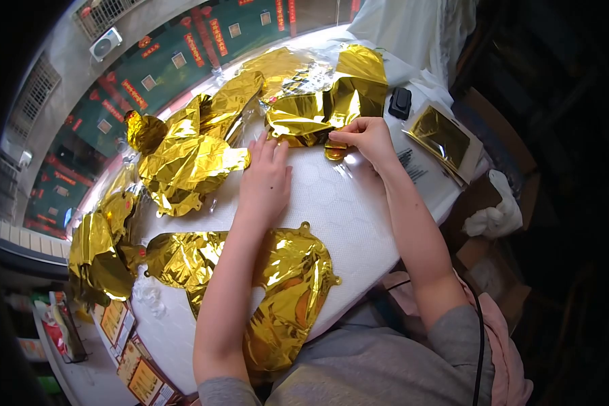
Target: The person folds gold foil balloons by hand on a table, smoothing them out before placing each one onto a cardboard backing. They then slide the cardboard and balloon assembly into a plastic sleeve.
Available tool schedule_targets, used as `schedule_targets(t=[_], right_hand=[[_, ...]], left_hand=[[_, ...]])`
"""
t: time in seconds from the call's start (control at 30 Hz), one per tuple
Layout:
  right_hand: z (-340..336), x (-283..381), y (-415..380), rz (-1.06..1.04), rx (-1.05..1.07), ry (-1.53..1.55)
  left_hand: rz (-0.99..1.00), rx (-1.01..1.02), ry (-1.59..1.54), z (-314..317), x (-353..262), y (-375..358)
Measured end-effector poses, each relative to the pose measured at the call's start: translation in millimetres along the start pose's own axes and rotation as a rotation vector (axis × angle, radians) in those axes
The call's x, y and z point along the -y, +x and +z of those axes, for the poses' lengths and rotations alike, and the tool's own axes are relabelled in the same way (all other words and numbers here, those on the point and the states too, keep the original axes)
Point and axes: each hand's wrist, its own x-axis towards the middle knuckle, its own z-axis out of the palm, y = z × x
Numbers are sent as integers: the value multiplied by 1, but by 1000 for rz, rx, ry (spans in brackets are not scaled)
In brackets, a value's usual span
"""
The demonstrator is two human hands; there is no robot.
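Pinched between the thumb and fingers of my right hand (364, 141) is the lower edge of a gold foil balloon (358, 74), flat and crumpled at the back of the white padded surface. My left hand (265, 177) rests palm down with its fingers stretched out, their tips by the near edge of the same foil. Left of it lies another crumpled gold foil balloon (189, 166). Under my left forearm spreads a flat gold foil balloon (294, 264) with small tabs on its edge, partly hidden by the arm.
More gold foil (101, 257) hangs at the left edge of the white surface (358, 223). A small black device (400, 103) and packaged gold foil (440, 132) lie at the right. Printed cards (142, 375) are at the lower left. A window (122, 115) curves behind.
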Motion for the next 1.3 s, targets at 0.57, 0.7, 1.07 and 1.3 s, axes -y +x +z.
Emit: schedule_targets(t=[0.57, 0.7, 1.07, 1.3], right_hand=[[-4, 5, -2, 97, 31, 136], [-5, 6, 0, 69, -59, 231], [-50, 52, 40, 23, -221, 351], [-115, 102, 111, -242, -543, 1078]], left_hand=[[66, 24, -118, 46, -54, 20], [56, 26, -72, 48, -55, 19], [-4, 5, -53, 46, -58, 14], [-37, 16, -78, 47, -58, 12]])
